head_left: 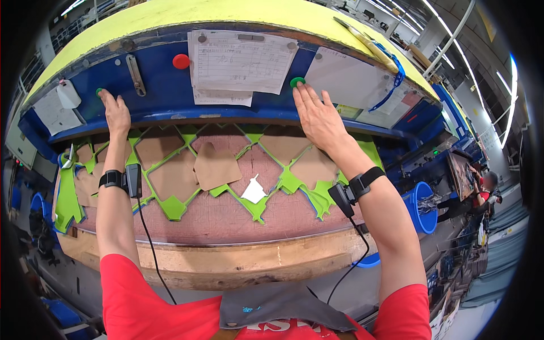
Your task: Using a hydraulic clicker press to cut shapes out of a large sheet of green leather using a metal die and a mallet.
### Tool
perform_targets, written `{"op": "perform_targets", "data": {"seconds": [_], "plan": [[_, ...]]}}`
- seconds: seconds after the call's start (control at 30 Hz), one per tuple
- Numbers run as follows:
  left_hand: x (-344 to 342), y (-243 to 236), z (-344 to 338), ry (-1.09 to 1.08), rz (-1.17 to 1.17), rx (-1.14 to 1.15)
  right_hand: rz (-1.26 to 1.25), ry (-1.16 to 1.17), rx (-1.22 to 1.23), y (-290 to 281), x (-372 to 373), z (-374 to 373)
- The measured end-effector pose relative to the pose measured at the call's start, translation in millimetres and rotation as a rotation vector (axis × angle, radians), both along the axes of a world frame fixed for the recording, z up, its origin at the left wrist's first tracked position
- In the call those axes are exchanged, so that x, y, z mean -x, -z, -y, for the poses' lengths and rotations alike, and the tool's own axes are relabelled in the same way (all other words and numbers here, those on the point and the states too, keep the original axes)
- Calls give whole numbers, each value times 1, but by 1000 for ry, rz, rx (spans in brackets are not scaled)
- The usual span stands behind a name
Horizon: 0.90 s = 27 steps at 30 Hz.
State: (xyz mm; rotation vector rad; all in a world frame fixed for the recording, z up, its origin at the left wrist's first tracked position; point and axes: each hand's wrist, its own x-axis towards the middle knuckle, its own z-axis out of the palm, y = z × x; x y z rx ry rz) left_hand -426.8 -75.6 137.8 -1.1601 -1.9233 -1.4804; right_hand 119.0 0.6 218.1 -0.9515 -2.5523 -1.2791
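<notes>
My left hand [115,111] touches a small green button [98,90] on the blue machine beam [153,96], its fingers extended. My right hand [314,113] lies with outstretched fingers against a larger green button [297,82]. Between them are a red button [181,61] and pinned white papers [238,62]. Under the beam, a green cut sheet [174,208] with diamond gaps and brown shapes [167,178] lies on a scored pink board [221,221]. A loose brown piece [215,167] and a white scrap [254,190] are among them.
A yellow machine top [170,12] carries a tool with a blue cord [391,68]. A wooden front edge [221,255] borders the board. At the right are a blue bin [424,207] and another person [481,190] beside a machine.
</notes>
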Motion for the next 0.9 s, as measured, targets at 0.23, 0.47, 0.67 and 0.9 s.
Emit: {"op": "perform_targets", "data": {"seconds": [0.23, 0.47, 0.67, 0.9], "plan": [[4, -18, 41, -19, 63, 200, -16, -36, 34, -7, -3, 5], [-100, 29, 188, 327, 589, 336, -221, -260, 633, 54, -92, 131], [-252, 85, 292, 382, 748, 394, -393, -146, 726, 142, -215, 228], [-359, 96, 305, 318, 72, 596, -599, -134, 624, 165, -226, 246]]}}
